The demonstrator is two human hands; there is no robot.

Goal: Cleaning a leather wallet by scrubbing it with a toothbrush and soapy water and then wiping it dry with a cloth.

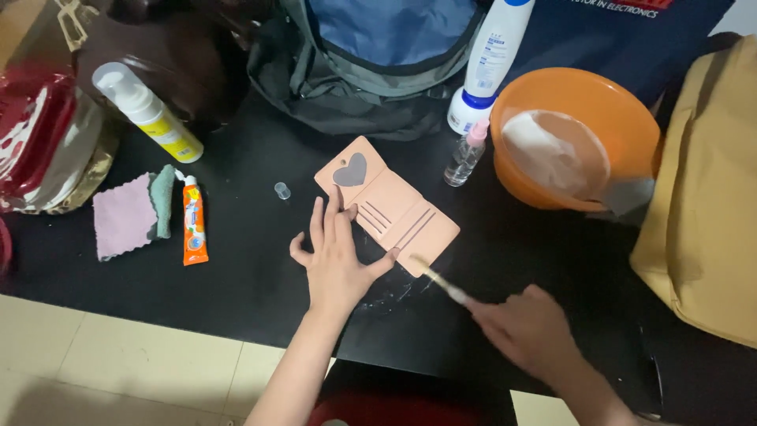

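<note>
— Where's the open pink wallet (388, 207)?
— Left of the orange bowl (579, 118), long axis running toward lower right. Left hand (337, 260) presses it, fingers spread; right hand (527, 331) grips a brush (438, 282).

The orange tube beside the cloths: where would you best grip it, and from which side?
Grip the orange tube across its flat body, coming from above. It lies flat on the black table, white cap pointing away, with bare table on its right; the green cloth crowds its left side, so pinch at the lower half.
</note>
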